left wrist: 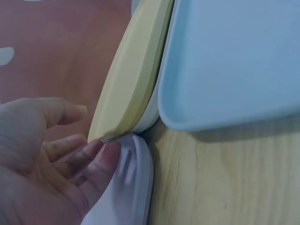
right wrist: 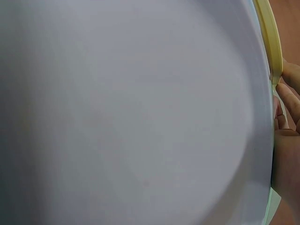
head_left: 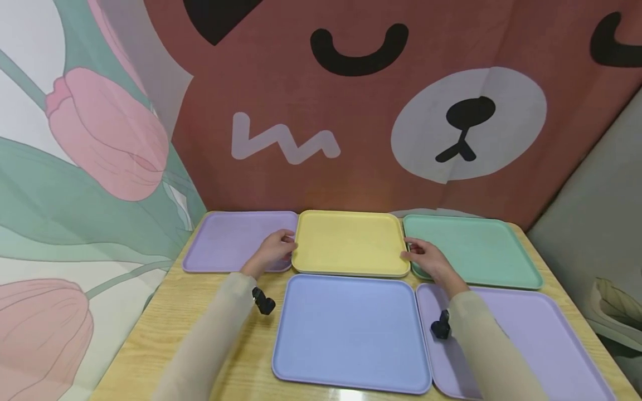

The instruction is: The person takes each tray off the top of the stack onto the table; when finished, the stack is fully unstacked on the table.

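Observation:
A yellow tray (head_left: 351, 243) lies at the middle of the back row, with a pale edge showing beneath it in the left wrist view. At its left edge, my left hand (head_left: 274, 249) touches the corner with its fingertips; the thumb stands apart from the rim in the left wrist view. My right hand (head_left: 428, 257) pinches the tray's right edge, though the right wrist view hides part of the fingers. Under the left hand lies a purple tray (head_left: 236, 236), and under the right hand a green tray (head_left: 471, 248).
In front of the yellow tray lies a blue tray (head_left: 351, 334). A lilac tray (head_left: 531, 334) beside it passes under my right forearm. Bare wood of the table (head_left: 165, 328) shows at the left. A bear-print cloth (head_left: 281, 184) hangs directly behind the back row.

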Available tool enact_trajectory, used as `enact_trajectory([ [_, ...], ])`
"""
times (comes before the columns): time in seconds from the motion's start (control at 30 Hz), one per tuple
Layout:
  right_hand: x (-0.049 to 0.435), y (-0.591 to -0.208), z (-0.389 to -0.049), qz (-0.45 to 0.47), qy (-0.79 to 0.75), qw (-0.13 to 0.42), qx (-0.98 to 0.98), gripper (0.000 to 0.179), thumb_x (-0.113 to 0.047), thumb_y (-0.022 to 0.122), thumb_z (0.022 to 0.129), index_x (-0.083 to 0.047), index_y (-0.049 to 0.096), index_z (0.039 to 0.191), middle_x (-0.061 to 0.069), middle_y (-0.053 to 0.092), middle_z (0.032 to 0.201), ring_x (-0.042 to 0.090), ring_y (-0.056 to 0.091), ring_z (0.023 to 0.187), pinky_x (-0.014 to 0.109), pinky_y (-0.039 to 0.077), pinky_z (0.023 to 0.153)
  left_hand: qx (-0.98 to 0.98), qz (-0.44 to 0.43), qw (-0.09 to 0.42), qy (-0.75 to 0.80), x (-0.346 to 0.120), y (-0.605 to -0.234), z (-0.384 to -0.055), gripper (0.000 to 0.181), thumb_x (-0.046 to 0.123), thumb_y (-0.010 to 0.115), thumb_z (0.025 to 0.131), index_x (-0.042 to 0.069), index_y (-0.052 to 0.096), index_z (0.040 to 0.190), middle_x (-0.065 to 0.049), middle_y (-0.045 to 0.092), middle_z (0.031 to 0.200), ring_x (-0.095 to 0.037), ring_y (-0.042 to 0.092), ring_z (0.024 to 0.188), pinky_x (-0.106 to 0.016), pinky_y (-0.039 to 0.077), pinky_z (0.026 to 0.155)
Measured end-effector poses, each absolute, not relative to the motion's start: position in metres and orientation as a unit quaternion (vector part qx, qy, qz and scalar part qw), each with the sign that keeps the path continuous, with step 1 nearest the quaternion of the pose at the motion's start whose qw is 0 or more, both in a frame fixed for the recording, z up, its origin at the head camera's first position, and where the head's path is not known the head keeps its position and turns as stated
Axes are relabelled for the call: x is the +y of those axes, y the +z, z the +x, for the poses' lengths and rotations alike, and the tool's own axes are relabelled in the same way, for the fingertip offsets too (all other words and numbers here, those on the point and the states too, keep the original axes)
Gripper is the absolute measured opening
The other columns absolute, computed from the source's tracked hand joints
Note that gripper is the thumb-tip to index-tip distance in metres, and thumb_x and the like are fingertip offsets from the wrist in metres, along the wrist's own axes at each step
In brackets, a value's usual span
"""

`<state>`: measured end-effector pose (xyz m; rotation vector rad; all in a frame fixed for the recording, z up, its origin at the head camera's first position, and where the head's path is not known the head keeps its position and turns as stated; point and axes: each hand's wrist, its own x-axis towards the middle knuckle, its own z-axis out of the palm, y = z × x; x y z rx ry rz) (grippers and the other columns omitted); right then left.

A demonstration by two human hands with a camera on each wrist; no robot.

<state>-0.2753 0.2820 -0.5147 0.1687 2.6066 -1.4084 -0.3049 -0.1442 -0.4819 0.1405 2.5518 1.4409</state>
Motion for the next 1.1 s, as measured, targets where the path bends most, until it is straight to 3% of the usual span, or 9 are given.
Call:
enact_trajectory([
  [0.2,0.280,-0.515,-0.276,0.059,-0.475,0.087,0.874,0.063,-0.033,0.069,0.098,-0.011,0.046,0.153,0.012,0.051,0.126,0.027,0.046,0.111,0.040,0.043,0.095,0.884,0.037,0.096,0.455,-0.139,-0.486,-0.314,0.051,0.012,0.066,0.094,-0.005,0.052,0.139,-0.023,0.064,0.123,-0.028,0.068,0.095,-0.032,0.060,0.072],
  [0.43,0.279,-0.514,-0.275,0.057,-0.480,0.091,0.871,0.064,-0.032,0.068,0.098,-0.010,0.044,0.154,0.014,0.051,0.132,0.028,0.047,0.116,0.042,0.043,0.099,0.909,0.042,0.085,0.405,-0.134,-0.487,-0.319,0.052,0.012,0.067,0.090,-0.005,0.054,0.137,-0.019,0.065,0.116,-0.026,0.067,0.087,-0.030,0.058,0.068],
  [0.77,0.280,-0.514,-0.273,0.060,-0.479,0.092,0.871,0.064,-0.034,0.068,0.098,-0.011,0.045,0.153,0.013,0.052,0.127,0.028,0.047,0.112,0.040,0.044,0.095,0.941,0.071,0.052,0.328,-0.128,-0.487,-0.320,0.045,0.008,0.066,0.081,-0.008,0.063,0.123,-0.017,0.067,0.103,-0.030,0.061,0.096,-0.042,0.052,0.089],
  [0.93,0.282,-0.515,-0.273,0.061,-0.483,0.092,0.868,0.063,-0.034,0.068,0.098,-0.011,0.046,0.153,0.012,0.053,0.123,0.028,0.047,0.109,0.039,0.043,0.093,0.943,0.063,0.054,0.323,-0.125,-0.487,-0.321,0.046,0.004,0.062,0.083,-0.008,0.062,0.128,-0.020,0.068,0.111,-0.032,0.062,0.103,-0.043,0.052,0.094],
  [1.1,0.283,-0.514,-0.273,0.063,-0.484,0.089,0.868,0.064,-0.033,0.068,0.098,-0.010,0.045,0.153,0.013,0.053,0.130,0.028,0.048,0.115,0.043,0.044,0.098,0.945,0.055,0.062,0.315,-0.123,-0.487,-0.324,0.050,0.002,0.058,0.085,-0.009,0.058,0.134,-0.022,0.065,0.120,-0.033,0.061,0.112,-0.043,0.051,0.099],
])
